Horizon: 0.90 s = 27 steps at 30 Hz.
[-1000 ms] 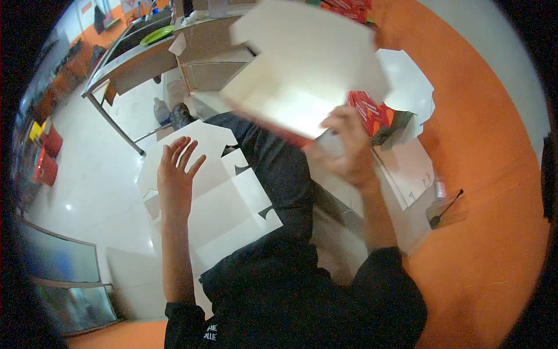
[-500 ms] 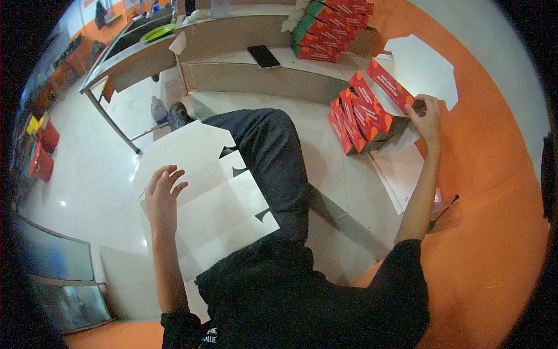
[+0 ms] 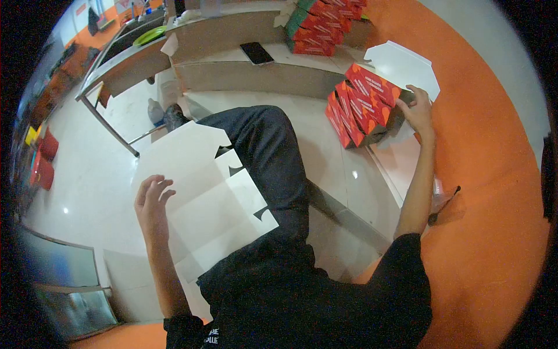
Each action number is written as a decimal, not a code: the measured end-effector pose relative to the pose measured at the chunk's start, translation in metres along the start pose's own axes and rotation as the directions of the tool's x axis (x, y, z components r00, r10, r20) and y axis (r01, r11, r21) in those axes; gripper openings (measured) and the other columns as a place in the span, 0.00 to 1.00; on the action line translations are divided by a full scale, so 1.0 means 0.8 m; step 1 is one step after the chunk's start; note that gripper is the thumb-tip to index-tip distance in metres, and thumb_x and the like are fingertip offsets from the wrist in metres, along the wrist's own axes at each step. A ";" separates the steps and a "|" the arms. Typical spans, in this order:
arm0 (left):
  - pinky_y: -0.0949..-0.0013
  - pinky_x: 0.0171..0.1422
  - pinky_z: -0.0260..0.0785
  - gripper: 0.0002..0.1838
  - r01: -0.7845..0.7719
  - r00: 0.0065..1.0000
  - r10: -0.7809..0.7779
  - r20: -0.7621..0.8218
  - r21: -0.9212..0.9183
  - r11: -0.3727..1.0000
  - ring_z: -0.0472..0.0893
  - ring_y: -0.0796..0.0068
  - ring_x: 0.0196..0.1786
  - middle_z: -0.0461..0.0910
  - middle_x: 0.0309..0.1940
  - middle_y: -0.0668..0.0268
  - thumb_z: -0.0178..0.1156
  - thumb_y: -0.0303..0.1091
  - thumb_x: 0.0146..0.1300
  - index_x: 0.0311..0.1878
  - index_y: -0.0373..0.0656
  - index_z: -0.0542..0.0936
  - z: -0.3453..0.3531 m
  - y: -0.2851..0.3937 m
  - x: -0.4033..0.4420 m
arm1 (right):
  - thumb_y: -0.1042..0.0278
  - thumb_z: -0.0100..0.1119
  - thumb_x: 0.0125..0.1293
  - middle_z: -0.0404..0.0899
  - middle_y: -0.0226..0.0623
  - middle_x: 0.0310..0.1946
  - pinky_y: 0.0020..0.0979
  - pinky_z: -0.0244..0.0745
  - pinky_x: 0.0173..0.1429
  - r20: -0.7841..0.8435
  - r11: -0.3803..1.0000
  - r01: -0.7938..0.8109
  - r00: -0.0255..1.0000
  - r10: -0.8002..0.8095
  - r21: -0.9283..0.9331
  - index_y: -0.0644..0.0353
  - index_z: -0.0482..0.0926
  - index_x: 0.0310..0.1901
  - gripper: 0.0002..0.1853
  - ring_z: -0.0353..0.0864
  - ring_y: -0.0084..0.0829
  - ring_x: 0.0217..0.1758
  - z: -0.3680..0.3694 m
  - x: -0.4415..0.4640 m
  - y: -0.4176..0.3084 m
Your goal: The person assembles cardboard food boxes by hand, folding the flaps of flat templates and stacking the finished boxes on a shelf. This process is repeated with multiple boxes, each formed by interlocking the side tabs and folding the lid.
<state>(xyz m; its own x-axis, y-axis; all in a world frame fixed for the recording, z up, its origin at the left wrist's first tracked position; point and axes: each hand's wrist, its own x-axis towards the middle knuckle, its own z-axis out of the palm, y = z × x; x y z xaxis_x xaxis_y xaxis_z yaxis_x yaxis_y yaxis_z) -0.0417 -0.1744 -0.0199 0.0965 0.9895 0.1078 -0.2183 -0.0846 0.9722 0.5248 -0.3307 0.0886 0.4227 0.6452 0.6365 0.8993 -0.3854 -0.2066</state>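
A flat, unfolded cardboard box blank [image 3: 203,192] lies across my lap, pale inner side up, with cut notches along its right edge. My left hand [image 3: 152,200] is over the blank's left edge, fingers loosely bent and apart, holding nothing. On the step to the right, a red printed carton [image 3: 372,84] with its white lid flap [image 3: 404,64] raised lies on a stack of similar red cartons [image 3: 351,116]. My right hand [image 3: 419,113] grips this carton's right end between thumb and fingers. Part of that end is hidden behind the hand.
More red and green cartons [image 3: 317,29] are piled on the upper step, near a black phone [image 3: 256,53]. Pale flat cardboard [image 3: 395,160] lies under my right forearm. A metal-framed table [image 3: 110,125] stands left, with a green plate [image 3: 149,36] beyond.
My right hand has lowered the open carton so it sits closer against the stack. My left hand has shifted slightly left over the blank. The view has tilted a little.
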 end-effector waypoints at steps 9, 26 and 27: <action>0.69 0.38 0.68 0.11 -0.104 0.958 0.091 -0.273 -0.032 0.994 0.73 0.74 0.31 0.71 0.28 0.65 0.54 0.33 0.66 0.43 0.33 0.74 -0.071 -0.016 -0.055 | 0.65 0.64 0.59 0.76 0.44 0.48 0.28 0.74 0.38 0.331 0.827 -0.327 0.926 0.183 0.457 0.62 0.65 0.61 0.30 0.79 0.30 0.36 0.129 -0.160 -0.071; 0.71 0.37 0.67 0.09 -0.057 0.959 0.045 -0.279 -0.034 0.998 0.72 0.76 0.31 0.69 0.27 0.69 0.52 0.32 0.66 0.44 0.36 0.74 -0.096 -0.022 -0.068 | 0.64 0.66 0.53 0.70 0.56 0.57 0.40 0.61 0.66 0.223 0.728 -0.451 0.892 0.394 0.516 0.65 0.58 0.66 0.40 0.69 0.48 0.62 0.292 -0.181 -0.061; 0.71 0.37 0.67 0.09 -0.058 0.959 0.047 -0.279 -0.030 0.998 0.72 0.76 0.31 0.69 0.27 0.69 0.52 0.32 0.66 0.44 0.36 0.74 -0.095 -0.022 -0.067 | 0.64 0.66 0.53 0.70 0.55 0.57 0.39 0.62 0.65 0.201 0.719 -0.432 0.899 0.389 0.543 0.65 0.59 0.65 0.39 0.69 0.48 0.61 0.285 -0.177 -0.064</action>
<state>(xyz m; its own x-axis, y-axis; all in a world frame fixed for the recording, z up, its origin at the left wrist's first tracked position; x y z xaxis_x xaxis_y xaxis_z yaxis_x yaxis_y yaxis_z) -0.1173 -0.2171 -0.0584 -0.1890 0.9777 0.0915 -0.2522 -0.1384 0.9577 0.4443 -0.2518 -0.1604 0.7524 0.5625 0.3429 0.5251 -0.1978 -0.8277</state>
